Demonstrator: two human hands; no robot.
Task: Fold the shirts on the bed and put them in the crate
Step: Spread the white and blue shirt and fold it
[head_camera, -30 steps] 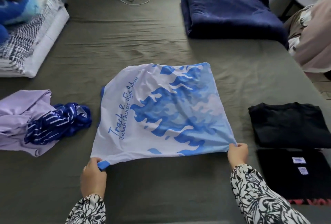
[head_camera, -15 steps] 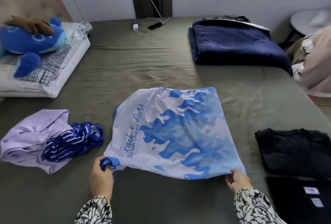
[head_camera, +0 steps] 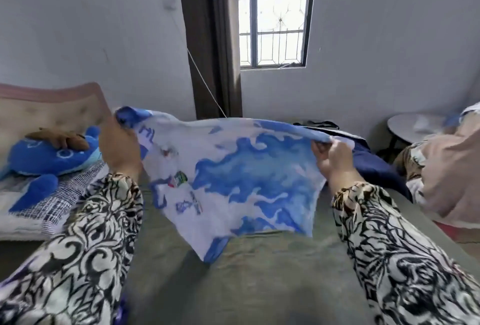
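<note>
Head view. Shirt (head_camera: 233,181), white with blue flame print, held up off the bed (head_camera: 259,272) by both hands, stretched between them at its upper edge; lower part hangs free, lowest corner just above or touching the sheet, cannot tell which. Image blurred.

Left hand (head_camera: 119,145): back of hand toward camera, fingers curled round the shirt's upper left corner; a bunch of blue fabric sticks out above the knuckles. Fingertips hidden behind the hand.

Right hand (head_camera: 335,158): fingers (head_camera: 337,146) curled, thumb (head_camera: 320,151) against them, pinching the shirt's upper right edge; cloth folds over the fingertips.

Both sleeves carry a black-and-white swirl pattern.

Containers: no crate shows in this view.

Rest of the scene:
- Blue plush toy (head_camera: 49,158) with a brown piece on top, lying on a black-and-white patterned pillow (head_camera: 57,202), left of the left hand.
- Padded pink headboard (head_camera: 52,106) behind the toy.
- Dark navy blanket (head_camera: 376,166) behind and right of the right hand, partly hidden by the shirt.
- Round side table (head_camera: 415,127) at right, beside a pale pink cloth heap (head_camera: 446,176).
- Barred window (head_camera: 272,12) and dark curtain (head_camera: 210,38) on the far wall.
</note>
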